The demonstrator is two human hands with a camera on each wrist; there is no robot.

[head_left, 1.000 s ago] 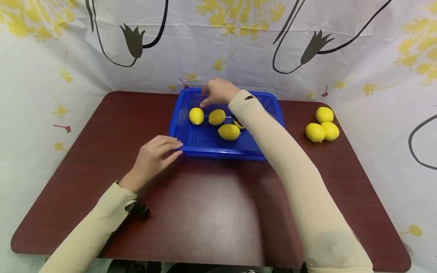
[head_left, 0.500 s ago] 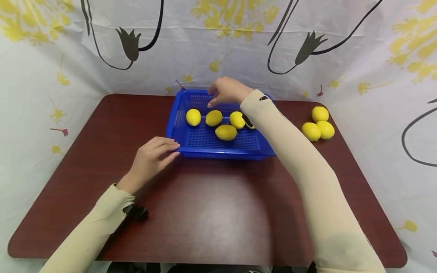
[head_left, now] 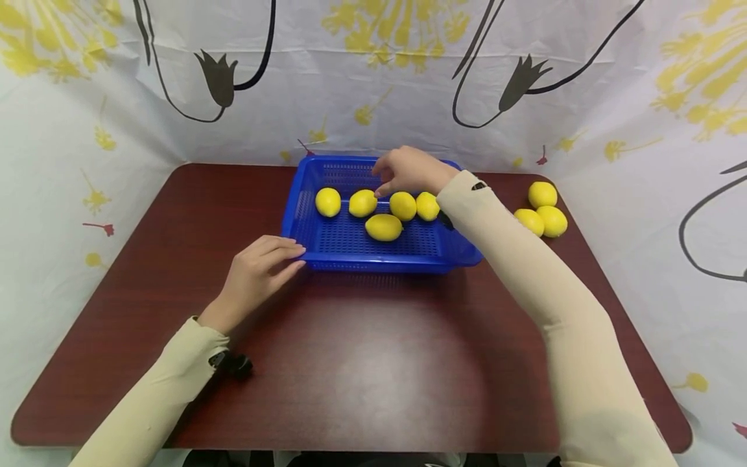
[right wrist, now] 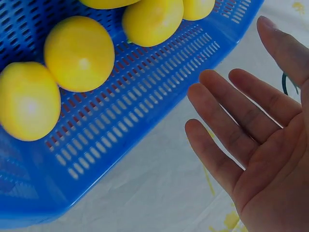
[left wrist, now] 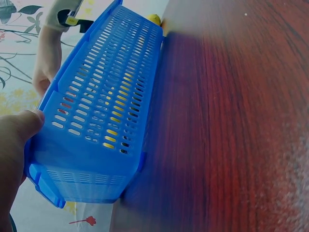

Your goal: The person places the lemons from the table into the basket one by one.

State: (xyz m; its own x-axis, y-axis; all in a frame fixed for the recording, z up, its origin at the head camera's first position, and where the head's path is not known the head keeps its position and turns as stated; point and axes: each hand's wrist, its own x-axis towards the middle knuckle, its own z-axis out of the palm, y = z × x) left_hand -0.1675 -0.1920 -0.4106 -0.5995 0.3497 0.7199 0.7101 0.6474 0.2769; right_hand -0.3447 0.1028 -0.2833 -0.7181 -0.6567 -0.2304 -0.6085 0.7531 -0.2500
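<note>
A blue perforated plastic basket [head_left: 379, 259] stands on the table and holds several yellow lemons [head_left: 383, 227]. My left hand [head_left: 253, 272] holds the basket's near left corner. In the left wrist view its thumb [left wrist: 30, 123] lies against the rim, and the other fingers are mostly hidden. Over the far side of the basket, my right hand [head_left: 411, 170] hovers with nothing in it. The right wrist view shows that hand [right wrist: 251, 130] with its fingers spread and slightly bent, apart from the lemons [right wrist: 79, 54].
Three more lemons [head_left: 542, 194] sit together on the table at the right, one partly hidden by the right sleeve. The dark red wooden table [head_left: 350, 363] extends in front of the basket. A white patterned cloth [head_left: 280, 78] hangs behind it.
My right hand has moved to the right and slightly down over the basket, uncovering the lemons in its right part. The left hand stays at the corner.
</note>
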